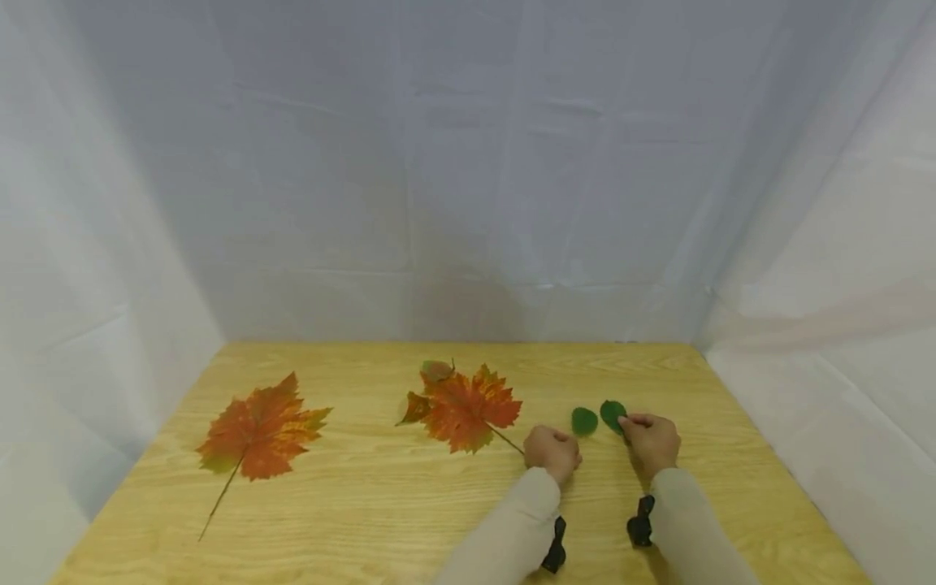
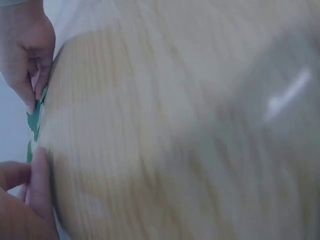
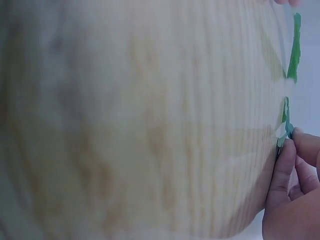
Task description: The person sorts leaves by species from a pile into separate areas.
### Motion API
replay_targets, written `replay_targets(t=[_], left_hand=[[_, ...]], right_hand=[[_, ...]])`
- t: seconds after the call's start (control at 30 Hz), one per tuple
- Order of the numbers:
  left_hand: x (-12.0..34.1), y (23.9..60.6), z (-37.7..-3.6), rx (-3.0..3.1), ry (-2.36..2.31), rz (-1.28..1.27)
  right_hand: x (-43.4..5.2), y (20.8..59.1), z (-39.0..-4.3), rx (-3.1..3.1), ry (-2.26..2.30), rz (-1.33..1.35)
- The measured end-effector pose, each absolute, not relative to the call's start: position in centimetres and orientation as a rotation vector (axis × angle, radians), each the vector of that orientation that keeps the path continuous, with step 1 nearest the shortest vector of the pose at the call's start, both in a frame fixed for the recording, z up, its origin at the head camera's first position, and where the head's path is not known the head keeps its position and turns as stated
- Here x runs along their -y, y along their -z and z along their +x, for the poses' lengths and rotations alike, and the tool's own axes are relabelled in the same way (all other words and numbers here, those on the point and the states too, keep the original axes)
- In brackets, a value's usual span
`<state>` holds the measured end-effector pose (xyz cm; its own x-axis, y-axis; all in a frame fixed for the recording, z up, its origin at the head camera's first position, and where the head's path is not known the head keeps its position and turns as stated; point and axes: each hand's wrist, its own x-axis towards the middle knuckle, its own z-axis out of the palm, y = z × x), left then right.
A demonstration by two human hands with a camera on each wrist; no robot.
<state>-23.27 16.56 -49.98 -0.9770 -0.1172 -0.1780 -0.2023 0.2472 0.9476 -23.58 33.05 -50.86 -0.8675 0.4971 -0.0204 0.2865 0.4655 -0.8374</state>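
Two small green leaves lie on the wooden table right of centre. My right hand pinches the near edge of the right green leaf; the right wrist view shows its fingertips closed on that leaf. My left hand is curled beside the left green leaf. In the left wrist view its thumb and forefinger meet that leaf's edge. The stem of the centre maple leaf ends just left of this hand.
A second red-orange maple leaf with a long stem lies at the table's left. A small brownish leaf sits behind the centre maple leaf. White sheeting walls the table at the back and both sides.
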Motion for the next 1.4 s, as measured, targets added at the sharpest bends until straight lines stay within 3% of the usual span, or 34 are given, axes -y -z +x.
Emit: replay_targets(t=[0.27,0.47,0.73,0.87,1.03,1.13,1.4], left_hand=[[-18.2,50.2,-23.0,-2.296,-2.089,-0.565],[-18.9,50.2,-22.7,-2.42,-1.956,-0.556],[-18.7,50.0,-22.4,-2.433,-1.923,-0.326],[-18.2,50.2,-22.8,-2.618,-1.766,-0.028],[-18.1,50.6,-23.2,-3.043,-0.985,0.5],[-18.0,50.6,-23.0,-3.075,-0.537,0.679],[-18.1,50.7,-22.0,-2.946,-0.438,0.711]], right_hand=[[-32.9,50.7,-23.5,2.494,-1.347,-0.677],[-32.9,50.3,-23.2,2.511,-1.337,-0.657],[-32.9,50.4,-23.1,2.533,-1.338,-0.628],[-32.9,50.3,-23.2,2.523,-1.36,-0.641],[-32.9,50.1,-23.1,2.517,-1.371,-0.671],[-32.9,50.1,-23.3,2.515,-1.367,-0.678],[-33.0,50.6,-23.6,2.527,-1.381,-0.69]])
